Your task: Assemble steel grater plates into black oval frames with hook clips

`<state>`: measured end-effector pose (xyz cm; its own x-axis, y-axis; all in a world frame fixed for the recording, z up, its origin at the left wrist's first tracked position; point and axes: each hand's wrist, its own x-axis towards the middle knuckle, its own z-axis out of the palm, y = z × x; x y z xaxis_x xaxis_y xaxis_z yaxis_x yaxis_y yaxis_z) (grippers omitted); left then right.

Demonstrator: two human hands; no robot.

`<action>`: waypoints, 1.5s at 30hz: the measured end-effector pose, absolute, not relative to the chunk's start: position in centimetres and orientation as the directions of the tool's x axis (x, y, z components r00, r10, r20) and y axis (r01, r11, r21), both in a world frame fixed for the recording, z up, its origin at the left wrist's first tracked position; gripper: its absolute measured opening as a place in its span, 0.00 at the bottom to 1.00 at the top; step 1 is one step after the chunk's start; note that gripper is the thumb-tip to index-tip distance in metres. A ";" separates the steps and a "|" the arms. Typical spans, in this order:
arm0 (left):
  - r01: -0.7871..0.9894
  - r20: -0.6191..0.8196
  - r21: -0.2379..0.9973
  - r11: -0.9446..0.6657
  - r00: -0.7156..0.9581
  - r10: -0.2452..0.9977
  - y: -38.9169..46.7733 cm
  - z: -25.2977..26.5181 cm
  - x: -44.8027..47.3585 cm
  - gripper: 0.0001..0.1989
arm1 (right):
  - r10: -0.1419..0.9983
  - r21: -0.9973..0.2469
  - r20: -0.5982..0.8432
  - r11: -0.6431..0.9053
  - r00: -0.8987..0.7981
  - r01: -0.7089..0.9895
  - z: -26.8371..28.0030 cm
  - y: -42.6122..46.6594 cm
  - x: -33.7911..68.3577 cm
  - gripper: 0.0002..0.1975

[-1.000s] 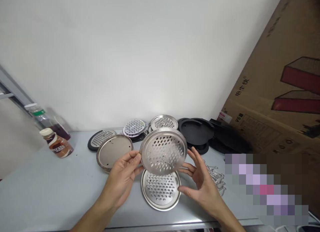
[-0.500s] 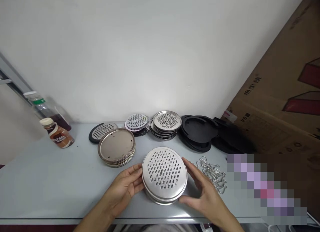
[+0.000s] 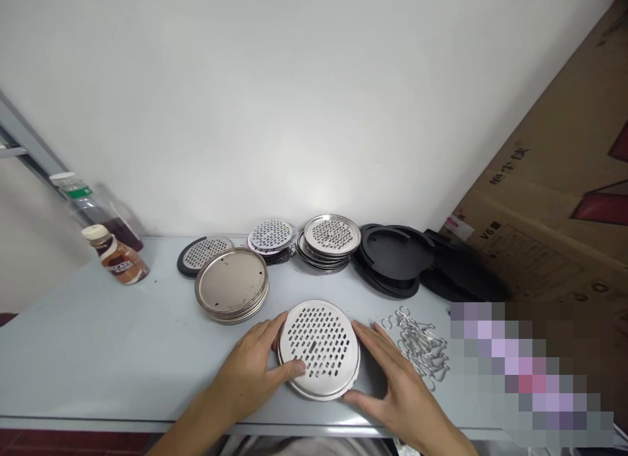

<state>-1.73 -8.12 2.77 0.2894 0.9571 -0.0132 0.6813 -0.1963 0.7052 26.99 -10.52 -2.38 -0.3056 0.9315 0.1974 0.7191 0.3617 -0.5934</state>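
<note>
A short stack of round perforated metal discs (image 3: 326,335) is near the front of the table, between my hands. My left hand (image 3: 258,358) grips its left rim, thumb lying on the top face and fingers at the edge. Around the right rim curves my right hand (image 3: 392,377), with fingers at the upper side and thumb at the lower side. How many discs are in the stack I cannot tell. Just right of my right hand lies a pile of wire hooks or clips (image 3: 422,345).
Behind stand a stack of plain metal discs (image 3: 230,282), a black-rimmed perforated disc (image 3: 206,252), thin perforated discs (image 3: 271,236), perforated metal discs (image 3: 332,237) and black rings (image 3: 395,254). Two bottles (image 3: 118,256) are at left, a cardboard box (image 3: 549,201) at right. A pixelated patch hides the lower right.
My left thumb has come up onto the top face of the perforated disc. The stack sits a little lower in view and looks flatter. My right hand keeps its hold.
</note>
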 end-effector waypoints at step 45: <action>0.725 0.120 0.423 -0.544 0.550 0.826 -7.7 0.1 -2.5 0.37 | 0.924 -0.672 0.106 0.339 -0.368 0.658 -0.3 -10.1 26.5 0.45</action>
<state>-2.46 -7.75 0.08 0.5502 0.8263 0.1202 0.7247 -0.5440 0.4230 26.53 -10.12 -0.31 -0.3677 0.9239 0.1063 0.6582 0.3393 -0.6721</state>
